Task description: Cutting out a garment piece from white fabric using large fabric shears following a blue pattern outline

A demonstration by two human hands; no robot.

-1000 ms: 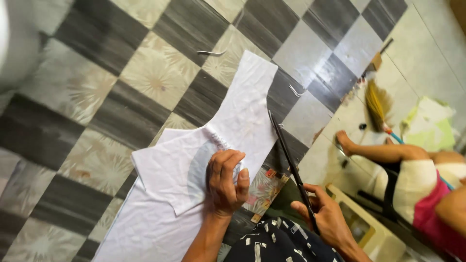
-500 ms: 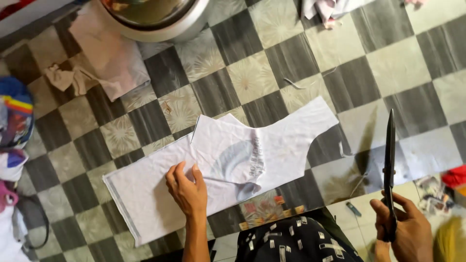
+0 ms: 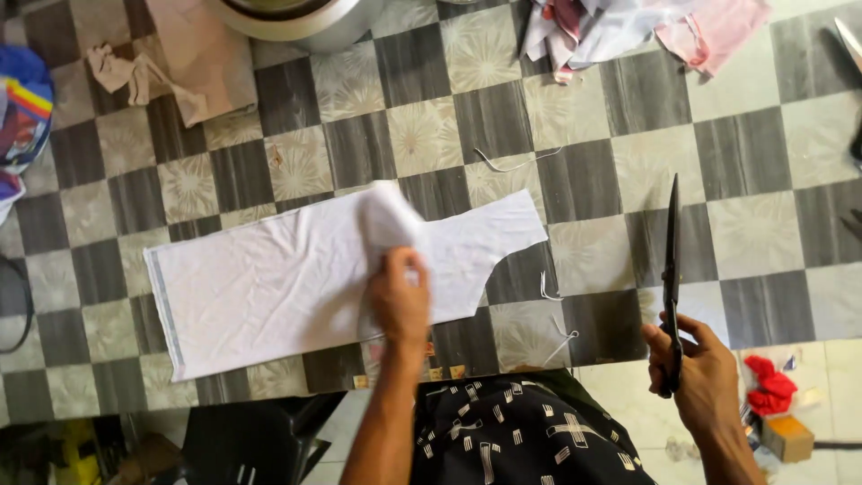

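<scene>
**Lifting a cut piece off the white cloth, scissors parked upright**

Holding a small white cut piece (image 3: 388, 220) in the left hand (image 3: 401, 301), fingers clenched on it, raised just above the middle of the big white cloth (image 3: 269, 283). Half a second ago that hand lay flat on the cloth and the piece sat smooth on top; now it is pinched and peeled up, blurred from motion. Judgement: the piece is free of the sheet, so separating is in hand rather than cutting.

The white cloth lies spread flat on the checkered counter (image 3: 575, 180), its shaped end pointing right and its straight hem at the left. Right of the cloth, well apart from it, the right hand (image 3: 700, 373) grips the handles of long black scissors (image 3: 670, 269), fingers closed round them, blades shut and pointing up, clear of any fabric. They have stayed off the cloth since the earlier frames.

A loose thread (image 3: 516, 163) lies above the cloth's right end. Pink and white scraps (image 3: 628, 27) sit far above, a beige rag (image 3: 193, 67) above the left part, next to a metal bowl (image 3: 296, 18).
</scene>
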